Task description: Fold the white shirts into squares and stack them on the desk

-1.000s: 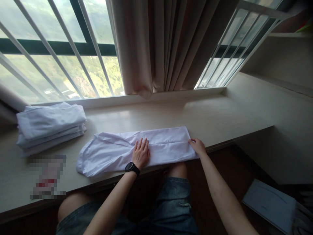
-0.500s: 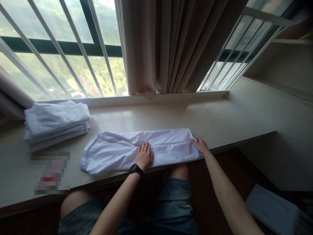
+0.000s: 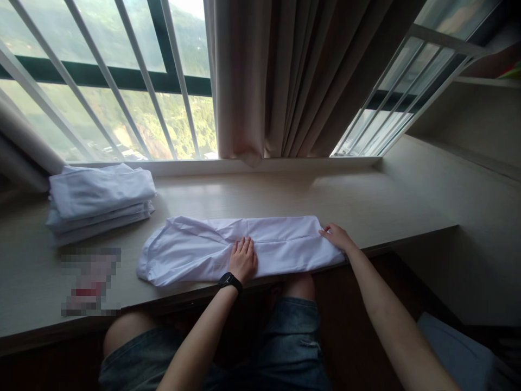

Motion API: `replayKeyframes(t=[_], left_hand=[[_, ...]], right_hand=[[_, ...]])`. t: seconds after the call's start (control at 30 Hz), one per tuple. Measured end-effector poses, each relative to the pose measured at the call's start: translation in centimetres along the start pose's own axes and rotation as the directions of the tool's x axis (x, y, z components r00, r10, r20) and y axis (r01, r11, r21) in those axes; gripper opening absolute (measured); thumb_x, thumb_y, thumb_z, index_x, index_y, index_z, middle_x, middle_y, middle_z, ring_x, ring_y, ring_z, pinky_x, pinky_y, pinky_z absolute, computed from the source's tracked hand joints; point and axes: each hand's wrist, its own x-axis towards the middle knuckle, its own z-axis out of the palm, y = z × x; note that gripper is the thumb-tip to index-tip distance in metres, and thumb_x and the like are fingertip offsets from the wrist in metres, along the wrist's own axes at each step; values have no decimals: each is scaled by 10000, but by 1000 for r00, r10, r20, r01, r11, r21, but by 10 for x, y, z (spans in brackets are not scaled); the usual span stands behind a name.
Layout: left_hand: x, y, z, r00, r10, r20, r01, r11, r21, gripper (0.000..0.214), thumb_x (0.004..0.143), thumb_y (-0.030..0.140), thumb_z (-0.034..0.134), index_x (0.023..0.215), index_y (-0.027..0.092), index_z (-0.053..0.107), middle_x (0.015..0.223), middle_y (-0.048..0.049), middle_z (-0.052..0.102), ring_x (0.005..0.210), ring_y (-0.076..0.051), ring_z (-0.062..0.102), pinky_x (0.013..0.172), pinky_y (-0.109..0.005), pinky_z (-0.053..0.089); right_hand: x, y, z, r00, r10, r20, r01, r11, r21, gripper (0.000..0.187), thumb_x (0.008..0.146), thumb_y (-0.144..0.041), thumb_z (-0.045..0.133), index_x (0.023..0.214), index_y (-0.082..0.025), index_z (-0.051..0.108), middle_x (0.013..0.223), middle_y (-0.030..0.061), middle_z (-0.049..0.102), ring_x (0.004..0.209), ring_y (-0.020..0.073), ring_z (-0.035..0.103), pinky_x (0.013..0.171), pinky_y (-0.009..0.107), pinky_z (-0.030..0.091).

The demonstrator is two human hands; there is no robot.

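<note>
Left hand hides part of white cloth; pixelated item unreadable.

On the tabletop, a free passage runs between the white cloth and the back edge until the right end. At left, a folded stack obstructs the back edge, a blurred item the front edge.

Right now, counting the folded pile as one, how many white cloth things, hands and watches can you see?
White cloth things: 2 (long white cloth, folded white pile)
Hands: 2 (left hand, right hand)
Watches: 1 (black wristwatch)
Total: 5
</note>
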Motion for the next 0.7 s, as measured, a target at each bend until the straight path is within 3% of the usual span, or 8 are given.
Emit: replayKeyframes(t=[0.13, 0.27, 0.37, 0.47, 0.57, 0.7], left_hand=[[0, 0, 0, 1000, -3, 2, 3, 1000, -6, 517, 990, 303, 359, 1453, 105, 480, 1535, -138, 443, 1455, -283, 352, 1224, -482, 210], [0, 0, -1, 1000, -8, 1, 8, 1000, -12, 511, 991, 308, 357, 1441, 109, 495, 1531, -134, 450, 1451, -290, 356, 1223, -481, 209], [0, -1, 0, 1000, -10, 2, 10, 1000, -16, 508, 990, 306, 361, 1438, 108, 497, 1531, -135, 449, 1448, -292, 360, 1222, -482, 208], [0, -1, 1, 1000, -15, -3, 15, 1000, -22, 505, 990, 306, 366, 1436, 110, 499, 1531, -135, 450, 1443, -295, 364, 1221, -485, 209], [-1, 0, 0, 1000, -14, -9, 13, 999, -31, 498, 989, 302, 380, 1433, 112, 502, 1526, -136, 455, 1441, -297, 363, 1219, -489, 216], [-1, -1, -5, 1000, -4, 21, 5, 999, -39, 455, 981, 296, 462, 1388, 106, 534, 1485, -174, 483, 1421, -312, 383, 1199, -517, 260]], right_hand=[[-6, -17, -13, 995, 37, -90, -22, 987, 161, 318, 784, -472, 631, 882, -171, 643, 926, 118, 701, 897, 234, 647, 774, 302, 463], [-10, -56, -41, 987, -35, -158, 86, 940, 331, 357, 720, -524, 659, 813, -183, 610, 881, 101, 695, 911, 240, 645, 768, 302, 469], [-13, -110, -68, 972, -161, -173, 211, 921, 328, 349, 709, -514, 672, 800, -184, 603, 870, 73, 689, 842, 208, 626, 731, 284, 457], [-24, -182, -84, 945, -301, -127, 323, 920, 222, 291, 734, -460, 667, 798, -183, 604, 813, 37, 675, 741, 167, 590, 684, 261, 430], [-43, -257, -75, 896, -437, -75, 444, 887, 129, 190, 770, -368, 648, 812, -187, 614, 830, 27, 685, 752, 156, 599, 694, 244, 419], [-69, -333, -23, 853, -517, 67, 516, 856, 36, 140, 823, -258, 576, 917, -184, 648, 907, 70, 721, 837, 190, 654, 767, 255, 449]])
